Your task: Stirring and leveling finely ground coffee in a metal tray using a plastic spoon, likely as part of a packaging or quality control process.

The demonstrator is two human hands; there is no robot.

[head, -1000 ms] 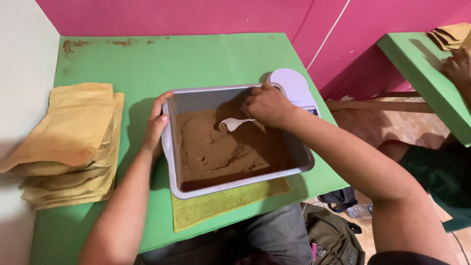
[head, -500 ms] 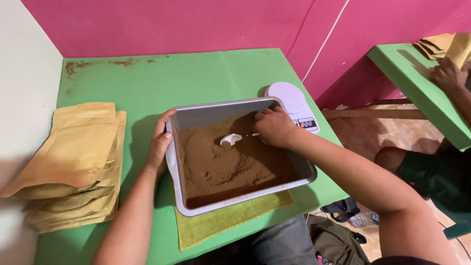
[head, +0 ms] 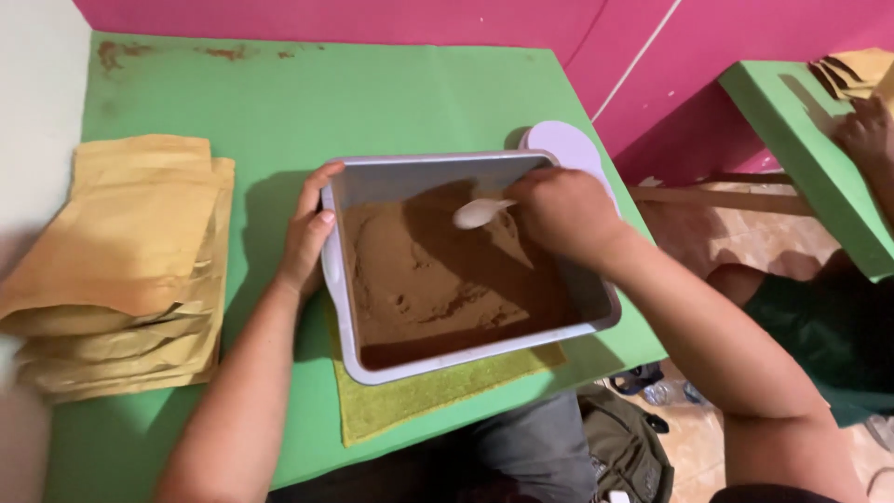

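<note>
The tub [head: 340,279] looks like smooth grey plastic with a slight sheen on the rim, and the brown powder [head: 428,279] in it is fine, matt and a bit clumpy. The spoon [head: 480,213] is glossy white plastic. Under the tub there's a yellow-green cloth [head: 419,396] with a rough, nappy texture. The table [head: 279,102] is matt green, foam-like, with rusty stains around 11 o'clock. At 9 o'clock, the pouches [head: 121,251] are matt brown kraft paper.
</note>
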